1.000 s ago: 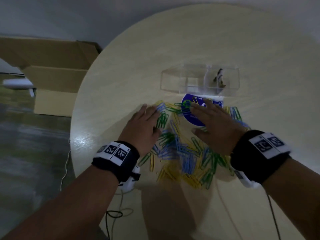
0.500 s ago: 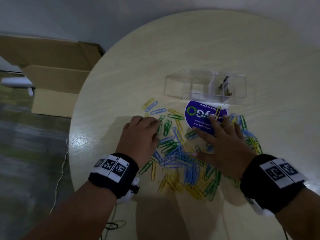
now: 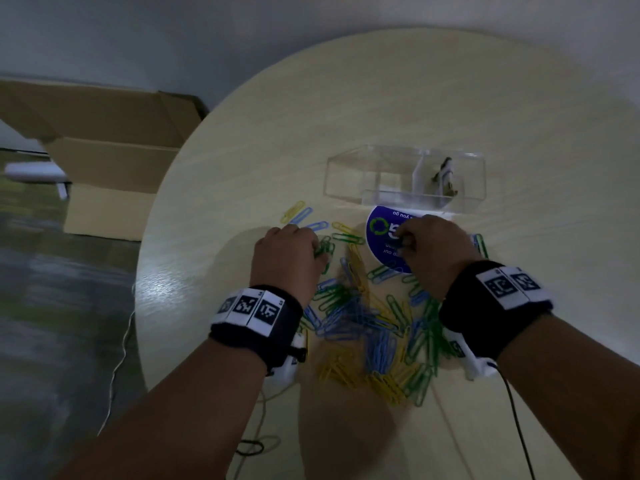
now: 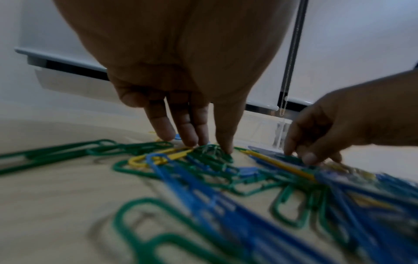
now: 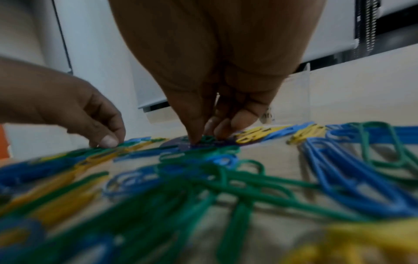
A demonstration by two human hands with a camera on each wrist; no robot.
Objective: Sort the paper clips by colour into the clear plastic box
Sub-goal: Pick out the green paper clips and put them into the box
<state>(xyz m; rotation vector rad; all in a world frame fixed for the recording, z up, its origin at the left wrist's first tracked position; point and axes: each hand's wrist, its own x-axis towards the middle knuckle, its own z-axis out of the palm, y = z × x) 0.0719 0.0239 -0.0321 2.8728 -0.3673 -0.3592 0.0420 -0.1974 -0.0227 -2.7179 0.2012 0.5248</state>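
Observation:
A pile of green, blue and yellow paper clips (image 3: 367,327) lies on the round table in front of the clear plastic box (image 3: 377,174). My left hand (image 3: 320,252) is at the pile's far left, where its fingertips (image 4: 192,141) and thumb pinch a bunch of green clips (image 4: 214,155). My right hand (image 3: 401,240) is over a round blue card (image 3: 379,233), pinching a green clip (image 5: 207,139) between thumb and fingers. The left hand (image 5: 106,139) also shows in the right wrist view.
The box has a divider, and its right compartment holds a small dark object (image 3: 445,178). A few loose clips (image 3: 301,213) lie left of the card. An open cardboard box (image 3: 104,161) stands on the floor beyond the pale table (image 3: 450,98). Cables (image 3: 516,410) trail from the wrists.
Both hands lay flat and spread on the pile a second ago. Their fingers have since curled in, the left onto green clips and the right onto a clip on the blue card.

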